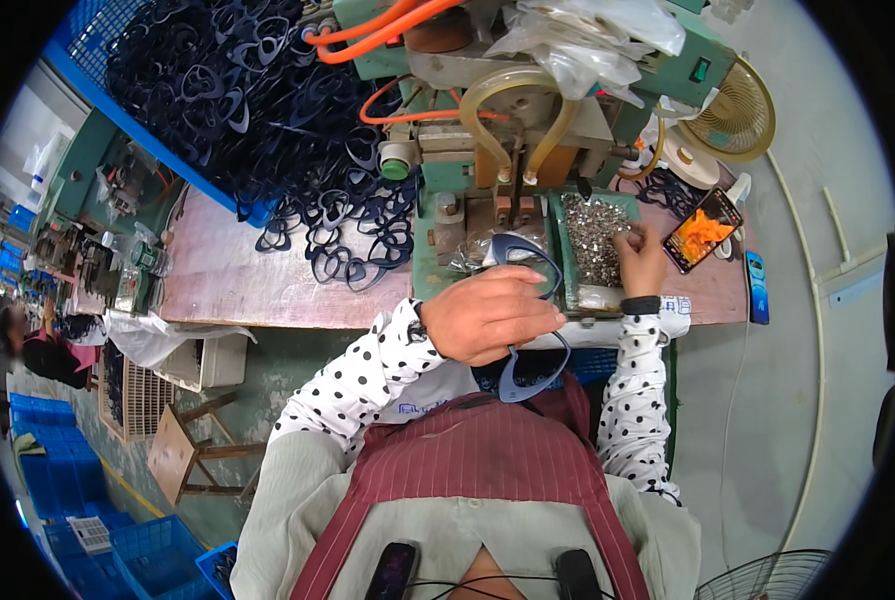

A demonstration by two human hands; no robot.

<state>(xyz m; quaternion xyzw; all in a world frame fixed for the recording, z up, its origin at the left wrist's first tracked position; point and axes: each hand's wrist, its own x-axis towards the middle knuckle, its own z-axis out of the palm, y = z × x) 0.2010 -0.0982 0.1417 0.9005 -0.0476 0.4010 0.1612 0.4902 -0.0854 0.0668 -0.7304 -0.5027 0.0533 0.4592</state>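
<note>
Left hand [492, 315]: I am holding one dark-blue looped strap [512, 390] in curled fingers, over the table's [257, 265] front edge. Right hand [642, 257]: I am holding bent, half-closed fingers at small metal pieces [591, 240] in a tray [599, 298] near that edge; whether I am gripping any, I cannot tell.

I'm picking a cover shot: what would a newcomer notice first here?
First, the mound of dark blue loops heaped at the upper left. Next, the bright orange hoses at the top, by the green machine. Then, right of center, the small shiny pieces with the right hand at their edge.
</note>
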